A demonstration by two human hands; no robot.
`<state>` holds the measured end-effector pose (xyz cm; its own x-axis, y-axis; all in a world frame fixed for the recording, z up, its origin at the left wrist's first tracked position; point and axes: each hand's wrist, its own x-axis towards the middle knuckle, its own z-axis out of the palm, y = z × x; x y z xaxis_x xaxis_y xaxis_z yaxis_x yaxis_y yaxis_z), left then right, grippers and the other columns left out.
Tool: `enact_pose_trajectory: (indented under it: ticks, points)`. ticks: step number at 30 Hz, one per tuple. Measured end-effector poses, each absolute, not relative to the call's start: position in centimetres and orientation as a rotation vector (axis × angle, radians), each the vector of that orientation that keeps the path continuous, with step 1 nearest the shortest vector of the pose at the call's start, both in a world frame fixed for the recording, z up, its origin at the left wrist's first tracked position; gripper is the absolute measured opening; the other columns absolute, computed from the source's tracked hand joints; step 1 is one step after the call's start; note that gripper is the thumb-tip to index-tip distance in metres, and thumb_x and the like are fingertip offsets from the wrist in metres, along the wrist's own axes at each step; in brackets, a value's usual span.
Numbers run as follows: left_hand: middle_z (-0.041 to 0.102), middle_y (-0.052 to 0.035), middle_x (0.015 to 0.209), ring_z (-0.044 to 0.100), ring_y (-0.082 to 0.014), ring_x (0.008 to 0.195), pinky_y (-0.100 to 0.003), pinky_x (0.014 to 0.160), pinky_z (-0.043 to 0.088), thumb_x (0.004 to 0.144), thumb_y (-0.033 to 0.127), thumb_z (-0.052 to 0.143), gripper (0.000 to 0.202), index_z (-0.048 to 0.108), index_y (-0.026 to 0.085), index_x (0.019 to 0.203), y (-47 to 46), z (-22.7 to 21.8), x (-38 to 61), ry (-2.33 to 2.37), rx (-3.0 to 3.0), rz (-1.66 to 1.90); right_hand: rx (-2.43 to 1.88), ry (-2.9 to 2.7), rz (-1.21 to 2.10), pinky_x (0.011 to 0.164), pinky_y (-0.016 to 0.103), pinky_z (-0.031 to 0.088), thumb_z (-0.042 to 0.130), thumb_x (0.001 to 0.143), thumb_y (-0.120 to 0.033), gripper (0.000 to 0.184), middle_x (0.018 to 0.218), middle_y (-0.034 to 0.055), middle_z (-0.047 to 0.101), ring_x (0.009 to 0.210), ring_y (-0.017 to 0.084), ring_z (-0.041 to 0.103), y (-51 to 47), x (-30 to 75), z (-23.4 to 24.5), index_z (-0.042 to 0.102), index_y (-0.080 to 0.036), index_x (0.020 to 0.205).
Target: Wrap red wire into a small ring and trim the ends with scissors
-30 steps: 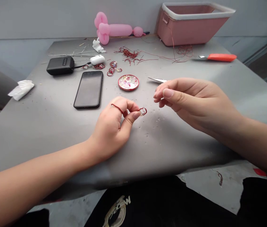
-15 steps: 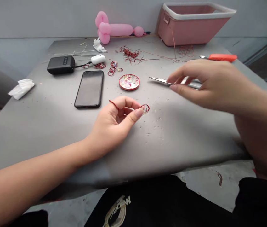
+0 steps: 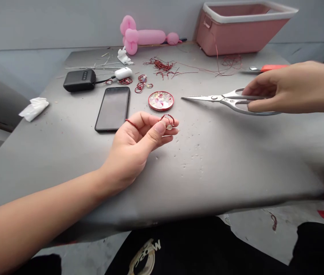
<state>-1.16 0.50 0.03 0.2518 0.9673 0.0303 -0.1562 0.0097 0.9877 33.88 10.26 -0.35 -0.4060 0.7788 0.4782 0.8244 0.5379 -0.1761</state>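
Between thumb and fingers, my left hand (image 3: 140, 141) pinches a small braided ring of dark red cord (image 3: 171, 116) with a pale, clear bead (image 3: 169, 126) on it. A red cord band circles one finger of that hand. At the right, my right hand (image 3: 282, 89) has its fingers and thumb at the handle loops of silver scissors (image 3: 222, 98). These scissors lie along the table, blades together and pointing left. Just beyond my left hand stands a round red-rimmed dish (image 3: 161, 101) of pale and pink beads.
A phone (image 3: 112, 109), a black power bank (image 3: 79, 80) and a white case (image 3: 123, 73) lie to the left. Finished-looking cord rings (image 3: 141, 84) and red cord scraps (image 3: 162, 65) lie behind the dish. At the back are a pink balloon (image 3: 150, 37), a pink bin (image 3: 236, 36) and an orange-handled cutter (image 3: 272, 67).
My right hand has shifted right, from over the scissors' middle to their handles. My left hand has turned, so the ring and bead show more fully.
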Motion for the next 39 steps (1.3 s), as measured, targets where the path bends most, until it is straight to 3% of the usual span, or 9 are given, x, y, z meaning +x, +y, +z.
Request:
enact_pose_trajectory:
  ticks: [2,4,7,10,17,23,31,35,39]
  points:
    - [0.075,-0.0024,0.104,0.074,-0.0152,0.095,-0.031,0.085,0.061,0.088,0.035,0.068,0.020,0.054,0.021,0.088,0.4,0.0,-1.2,0.941,1.261,1.107,-1.311,-2.354,-0.187,0.042,0.027,0.028,0.076,0.065,-0.060,0.034,0.051,-0.0081,0.063,0.038,0.004,0.044,10.3,32.6,0.8,0.071,-0.027,0.072]
    - [0.074,-0.0023,0.105,0.074,-0.0156,0.095,-0.031,0.085,0.062,0.090,0.037,0.066,0.020,0.054,0.021,0.090,0.3,0.1,-1.1,0.991,1.305,1.111,-1.269,-2.224,-0.180,0.040,0.027,0.027,0.078,0.065,-0.062,0.040,0.049,-0.0053,0.059,0.038,0.005,0.042,9.5,30.5,1.2,0.064,-0.025,0.067]
    - [0.074,-0.0022,0.105,0.073,-0.0153,0.099,-0.029,0.086,0.061,0.091,0.034,0.064,0.017,0.054,0.020,0.090,0.2,0.2,-1.1,1.034,1.305,1.147,-1.114,-2.280,-0.248,0.046,0.029,0.033,0.056,0.070,-0.083,0.061,0.065,0.0000,0.053,0.051,0.010,0.043,7.1,27.0,0.9,0.060,-0.023,0.081]
    - [0.074,0.0000,0.103,0.072,-0.0135,0.102,-0.026,0.087,0.060,0.090,0.029,0.065,0.013,0.056,0.020,0.088,0.2,0.1,-1.0,0.991,1.239,1.200,-0.993,-2.306,-0.313,0.049,0.030,0.032,0.051,0.077,-0.081,0.057,0.069,0.0022,0.053,0.056,0.013,0.045,4.4,24.2,0.2,0.053,-0.024,0.080]
    - [0.074,0.0020,0.093,0.072,-0.0128,0.090,-0.025,0.085,0.061,0.076,0.038,0.079,0.023,0.067,0.024,0.089,0.5,-0.6,-1.1,0.854,1.212,1.326,-1.205,-2.341,-0.559,0.047,0.030,0.032,0.041,0.083,-0.079,0.059,0.077,0.0047,0.061,0.060,0.017,0.054,2.2,22.0,-0.4,0.049,-0.021,0.081]
    - [0.077,0.0005,0.095,0.072,-0.0140,0.092,-0.028,0.087,0.061,0.082,0.029,0.076,0.011,0.074,0.026,0.092,0.5,-0.8,-1.3,0.885,1.306,1.379,-1.198,-2.308,-0.683,0.045,0.031,0.029,0.045,0.085,-0.075,0.055,0.076,0.0055,0.062,0.057,0.016,0.052,2.0,22.1,-0.3,0.050,-0.020,0.082]
    - [0.078,0.0017,0.093,0.073,-0.0133,0.089,-0.025,0.082,0.063,0.078,0.027,0.079,0.009,0.077,0.026,0.087,0.4,-0.6,-1.3,0.907,1.264,1.428,-1.209,-2.280,-0.662,0.045,0.030,0.026,0.045,0.084,-0.076,0.055,0.074,0.0040,0.058,0.054,0.014,0.047,1.9,21.9,-0.7,0.047,-0.022,0.081]
    - [0.078,0.0025,0.094,0.073,-0.0127,0.090,-0.025,0.086,0.062,0.080,0.025,0.078,0.010,0.078,0.028,0.089,0.3,-0.7,-1.3,0.877,1.278,1.412,-1.214,-2.292,-0.598,0.046,0.029,0.028,0.050,0.086,-0.069,0.048,0.072,0.0033,0.057,0.055,0.015,0.048,2.0,21.9,-0.6,0.044,-0.022,0.078]
    - [0.079,0.0029,0.093,0.074,-0.0144,0.091,-0.028,0.088,0.063,0.076,0.025,0.081,0.010,0.078,0.028,0.085,0.1,-0.6,-1.2,0.825,1.283,1.412,-1.206,-2.323,-0.516,0.046,0.028,0.030,0.059,0.083,-0.041,0.029,0.067,0.0012,0.054,0.053,0.014,0.046,2.1,22.2,-0.4,0.038,-0.023,0.073]
